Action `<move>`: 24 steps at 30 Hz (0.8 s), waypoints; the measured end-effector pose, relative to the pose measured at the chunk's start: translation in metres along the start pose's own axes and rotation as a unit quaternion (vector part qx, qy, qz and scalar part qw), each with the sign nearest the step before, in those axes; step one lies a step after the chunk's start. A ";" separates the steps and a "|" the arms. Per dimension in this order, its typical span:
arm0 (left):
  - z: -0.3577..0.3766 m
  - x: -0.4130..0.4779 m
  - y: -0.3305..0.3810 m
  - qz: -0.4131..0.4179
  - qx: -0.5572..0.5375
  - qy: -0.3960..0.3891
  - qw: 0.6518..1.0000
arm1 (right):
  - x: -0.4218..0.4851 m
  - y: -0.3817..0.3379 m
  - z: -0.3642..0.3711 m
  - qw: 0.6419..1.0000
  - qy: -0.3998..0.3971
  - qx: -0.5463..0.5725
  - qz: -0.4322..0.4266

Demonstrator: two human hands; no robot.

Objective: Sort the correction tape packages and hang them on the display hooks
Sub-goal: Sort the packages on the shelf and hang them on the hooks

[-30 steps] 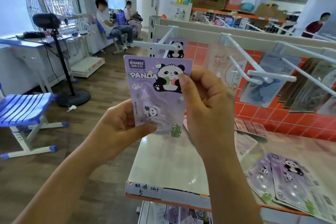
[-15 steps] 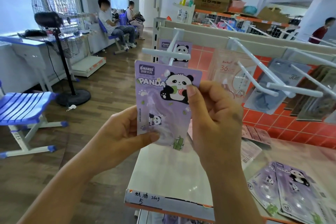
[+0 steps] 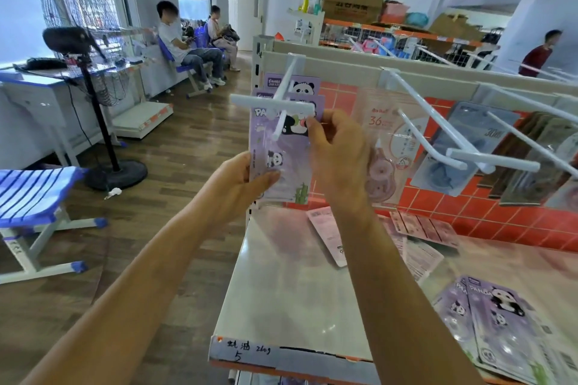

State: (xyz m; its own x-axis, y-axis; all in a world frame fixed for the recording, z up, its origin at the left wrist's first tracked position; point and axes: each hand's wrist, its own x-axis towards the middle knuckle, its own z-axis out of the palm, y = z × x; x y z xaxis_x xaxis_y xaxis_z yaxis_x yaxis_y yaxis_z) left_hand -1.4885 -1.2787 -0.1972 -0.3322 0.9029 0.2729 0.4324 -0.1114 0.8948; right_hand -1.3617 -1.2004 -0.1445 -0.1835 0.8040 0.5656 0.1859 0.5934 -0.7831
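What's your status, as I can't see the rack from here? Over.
Left hand grips panda package low, right hand pinches its top. Package up behind front end of leftmost hook; threaded or not, cannot tell. Crossbar crosses package top.

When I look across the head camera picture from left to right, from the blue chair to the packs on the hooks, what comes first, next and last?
Blue chair → fan → purple panda pack being held up → pink pack → grey-blue pack → dark packs.
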 end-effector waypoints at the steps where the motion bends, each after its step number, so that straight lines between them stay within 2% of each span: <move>1: 0.001 0.012 -0.003 -0.006 0.014 0.006 1.000 | 0.010 0.003 0.004 1.000 0.000 -0.018 0.004; 7: 0.007 0.061 -0.010 -0.047 0.051 0.042 0.997 | 0.057 0.027 0.035 0.996 -0.011 -0.063 0.065; 14: 0.012 0.064 -0.014 -0.079 0.085 0.095 0.989 | 0.059 0.039 0.042 0.991 -0.035 -0.086 0.100; 16: 0.020 0.055 -0.023 -0.098 0.098 0.090 0.986 | 0.041 0.050 0.041 0.990 -0.065 -0.084 0.092; 20: 0.041 0.037 -0.055 -0.210 0.170 0.032 0.962 | -0.004 0.083 0.038 0.976 -0.156 -0.102 0.111; 24: 0.074 0.020 -0.062 -0.244 0.152 0.008 0.958 | -0.039 0.116 0.020 0.942 -0.244 -0.194 0.122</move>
State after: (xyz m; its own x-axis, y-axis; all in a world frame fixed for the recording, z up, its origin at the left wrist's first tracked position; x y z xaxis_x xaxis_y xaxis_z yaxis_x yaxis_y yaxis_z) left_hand -1.4594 -1.2231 -0.2735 -0.5693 0.8095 -0.1437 0.4460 0.4509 0.7732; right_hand -1.3525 -1.1632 -0.2625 -0.4939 0.8612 0.1199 0.6019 0.4382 -0.6677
